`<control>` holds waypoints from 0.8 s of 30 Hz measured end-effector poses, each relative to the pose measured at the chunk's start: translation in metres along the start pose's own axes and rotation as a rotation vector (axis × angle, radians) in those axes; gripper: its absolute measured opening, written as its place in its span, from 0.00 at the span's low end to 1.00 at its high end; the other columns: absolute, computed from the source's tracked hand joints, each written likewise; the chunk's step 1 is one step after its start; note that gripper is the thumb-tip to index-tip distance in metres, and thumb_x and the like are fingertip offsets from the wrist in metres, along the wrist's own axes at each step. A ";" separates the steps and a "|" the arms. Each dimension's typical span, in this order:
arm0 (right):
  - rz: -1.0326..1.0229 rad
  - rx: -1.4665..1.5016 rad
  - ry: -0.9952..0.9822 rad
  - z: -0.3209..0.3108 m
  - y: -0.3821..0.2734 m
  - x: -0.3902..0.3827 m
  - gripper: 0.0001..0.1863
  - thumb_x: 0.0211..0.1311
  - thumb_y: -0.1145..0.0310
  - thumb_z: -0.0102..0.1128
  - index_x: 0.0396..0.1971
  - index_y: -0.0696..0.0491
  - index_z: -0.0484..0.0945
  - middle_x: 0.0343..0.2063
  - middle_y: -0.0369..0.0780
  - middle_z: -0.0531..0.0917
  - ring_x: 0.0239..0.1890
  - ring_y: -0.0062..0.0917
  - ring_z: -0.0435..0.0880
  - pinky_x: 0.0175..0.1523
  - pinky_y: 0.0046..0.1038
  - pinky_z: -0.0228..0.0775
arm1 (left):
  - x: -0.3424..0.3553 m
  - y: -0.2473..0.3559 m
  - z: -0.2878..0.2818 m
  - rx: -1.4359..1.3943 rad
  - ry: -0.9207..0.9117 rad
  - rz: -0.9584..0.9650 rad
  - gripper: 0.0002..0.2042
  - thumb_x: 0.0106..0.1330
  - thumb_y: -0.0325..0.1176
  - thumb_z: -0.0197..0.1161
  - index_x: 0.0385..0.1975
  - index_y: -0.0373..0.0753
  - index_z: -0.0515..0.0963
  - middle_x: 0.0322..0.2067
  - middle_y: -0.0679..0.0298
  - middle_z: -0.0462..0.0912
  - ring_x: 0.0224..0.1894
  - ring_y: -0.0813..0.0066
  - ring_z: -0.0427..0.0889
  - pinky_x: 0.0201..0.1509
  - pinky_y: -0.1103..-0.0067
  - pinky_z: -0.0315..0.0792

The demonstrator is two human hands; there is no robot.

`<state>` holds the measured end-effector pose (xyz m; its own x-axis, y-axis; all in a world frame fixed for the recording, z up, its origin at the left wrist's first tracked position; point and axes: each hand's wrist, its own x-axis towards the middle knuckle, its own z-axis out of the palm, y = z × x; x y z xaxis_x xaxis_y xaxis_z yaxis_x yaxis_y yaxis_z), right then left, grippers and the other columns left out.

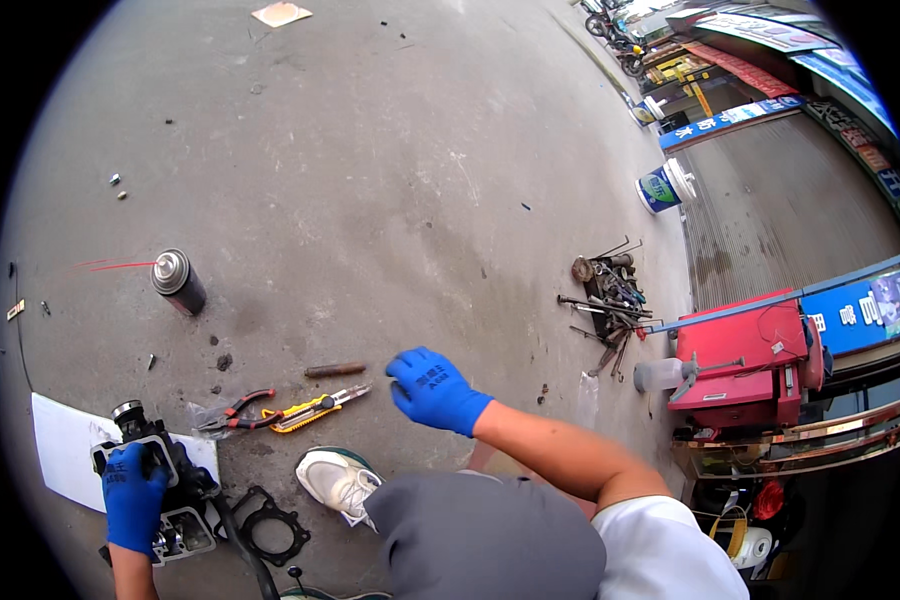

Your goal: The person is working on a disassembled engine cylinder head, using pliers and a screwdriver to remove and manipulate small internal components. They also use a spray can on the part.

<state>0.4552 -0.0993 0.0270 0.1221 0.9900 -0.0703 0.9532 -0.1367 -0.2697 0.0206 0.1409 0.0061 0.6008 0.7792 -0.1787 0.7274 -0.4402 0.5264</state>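
My left hand (134, 495), in a blue glove, bends its fingers over the frame of a dark engine part (182, 482) with bright metal edges, at the lower left. Beneath that part lies a white sheet (62, 452). A flat black gasket (272, 533) rests on the ground beside it. My right hand (432, 392), also blue-gloved, hovers with loosely bent fingers apart and nothing visible in them. Just left of it are a rusty rod (334, 370) and a yellow utility knife (315, 409). Red-and-black pliers (242, 410) lie beside the knife.
A spray can (182, 285) with a red straw stands beyond the pliers. Tools lie heaped (610, 300) at the right, before a red tool cabinet (740, 360) and a spray bottle (662, 375). Farther off is a white-and-blue bucket (662, 188). My shoe (335, 482) is between my hands.
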 end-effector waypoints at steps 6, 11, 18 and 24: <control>0.988 -0.193 -0.284 -0.122 0.080 -0.151 0.22 0.60 0.59 0.54 0.49 0.57 0.76 0.47 0.54 0.82 0.51 0.48 0.81 0.56 0.41 0.73 | 0.008 -0.037 0.014 0.081 -0.038 -0.039 0.17 0.48 0.34 0.74 0.37 0.37 0.79 0.36 0.51 0.83 0.42 0.49 0.81 0.47 0.62 0.74; 1.354 -0.227 -0.328 -0.164 0.147 -0.243 0.26 0.57 0.59 0.54 0.51 0.60 0.79 0.53 0.58 0.80 0.56 0.47 0.80 0.61 0.40 0.71 | 0.012 -0.034 0.017 0.055 -0.049 -0.065 0.16 0.49 0.35 0.73 0.35 0.37 0.79 0.34 0.49 0.83 0.40 0.47 0.81 0.45 0.60 0.74; 1.559 -0.098 0.204 -0.137 0.319 -0.239 0.24 0.53 0.59 0.58 0.42 0.63 0.82 0.48 0.60 0.80 0.52 0.51 0.81 0.59 0.43 0.72 | -0.007 -0.107 0.012 0.244 0.066 0.144 0.13 0.52 0.26 0.63 0.39 0.35 0.79 0.34 0.50 0.82 0.32 0.55 0.81 0.40 0.68 0.75; 1.464 -0.395 0.295 -0.184 0.500 -0.223 0.20 0.61 0.56 0.54 0.45 0.56 0.79 0.47 0.54 0.82 0.50 0.47 0.82 0.56 0.44 0.73 | 0.017 0.005 -0.034 0.057 -0.341 -0.378 0.18 0.68 0.35 0.62 0.56 0.39 0.78 0.47 0.53 0.85 0.48 0.60 0.83 0.53 0.67 0.74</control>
<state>0.9556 -0.3823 0.0840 0.9868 -0.0198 0.1610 -0.0410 -0.9907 0.1299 0.0232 0.1666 0.0340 0.3598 0.7025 -0.6140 0.9258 -0.1872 0.3283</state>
